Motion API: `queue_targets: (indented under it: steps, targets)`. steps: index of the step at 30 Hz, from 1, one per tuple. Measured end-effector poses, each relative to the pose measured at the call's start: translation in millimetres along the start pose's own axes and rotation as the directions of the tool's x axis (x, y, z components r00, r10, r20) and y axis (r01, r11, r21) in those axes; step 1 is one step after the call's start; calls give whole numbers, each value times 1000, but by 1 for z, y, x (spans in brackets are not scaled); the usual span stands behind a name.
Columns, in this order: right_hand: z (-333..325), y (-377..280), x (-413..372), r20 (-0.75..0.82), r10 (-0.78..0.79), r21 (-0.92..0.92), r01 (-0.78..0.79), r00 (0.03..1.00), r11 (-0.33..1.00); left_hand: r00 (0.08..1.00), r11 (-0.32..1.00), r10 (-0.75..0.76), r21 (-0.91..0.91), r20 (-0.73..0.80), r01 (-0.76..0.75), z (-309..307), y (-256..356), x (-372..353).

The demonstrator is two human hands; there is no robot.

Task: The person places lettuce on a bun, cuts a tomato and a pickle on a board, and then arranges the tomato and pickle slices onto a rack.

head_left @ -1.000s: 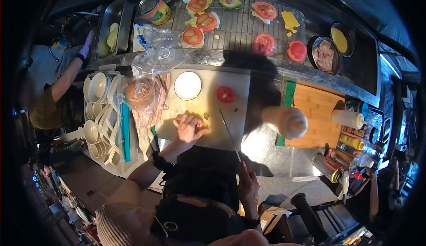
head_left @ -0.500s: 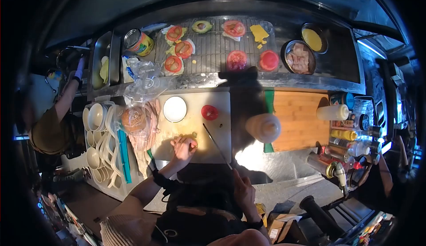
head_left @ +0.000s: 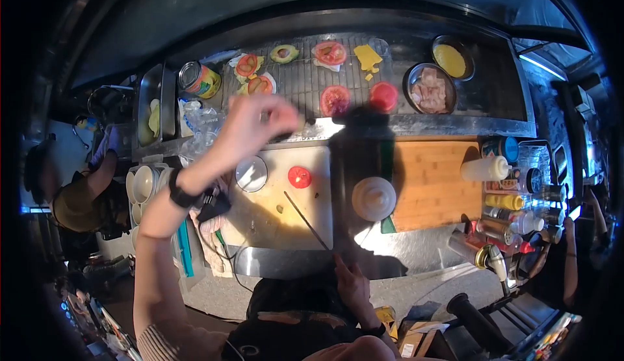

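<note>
My left hand (head_left: 257, 123) is raised over the front edge of the wire rack (head_left: 299, 78), blurred, its fingers curled together in a pinch around something too small to make out. In my right hand (head_left: 353, 286), low at the board's front edge, is the handle of a knife (head_left: 302, 214), its blade lying across the white cutting board (head_left: 318, 227). Past the blade's tip sits a cut tomato piece (head_left: 299, 177), with a white bowl (head_left: 251, 173) to its left. Tomato slices (head_left: 330, 53), half an avocado (head_left: 284, 53) and yellow cheese (head_left: 368, 57) rest on the rack.
A squeeze bottle (head_left: 375, 200) stands between the white board and a wooden board (head_left: 435, 192). Pans hold meat (head_left: 430, 91) and yellow food (head_left: 450, 60). At right are bottles (head_left: 504, 201); at left, a can (head_left: 198, 80), stacked bowls (head_left: 144, 184) and another person (head_left: 81, 201).
My left hand has left the board and risen forward to the rack, its forearm now crossing the left side. My right hand still holds the knife. The view has shifted slightly.
</note>
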State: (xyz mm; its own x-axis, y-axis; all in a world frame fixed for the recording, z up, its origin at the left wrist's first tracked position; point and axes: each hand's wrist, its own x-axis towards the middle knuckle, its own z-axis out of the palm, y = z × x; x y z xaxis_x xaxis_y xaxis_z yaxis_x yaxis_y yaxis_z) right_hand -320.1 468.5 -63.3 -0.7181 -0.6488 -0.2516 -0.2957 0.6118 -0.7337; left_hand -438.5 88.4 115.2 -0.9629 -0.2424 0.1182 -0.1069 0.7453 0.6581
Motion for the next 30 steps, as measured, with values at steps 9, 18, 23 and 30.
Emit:
queue_targets:
  steps: [9,18,23,30]
  targets:
    - [-1,4,-10,39,34,-20,-34,999,999,887,889,-423,-274,-185,367,108,-140,179]
    - [-6,7,-13,11,102,56,-102,995,993,818,845,-526,-36,-230,533,133,-162,198]
    - [-5,4,-12,3,93,57,-93,996,994,765,787,-597,6,-242,617,125,-151,193]
    - [-5,-2,-11,-10,61,53,-60,998,997,819,850,-459,-437,-344,293,91,-105,144]
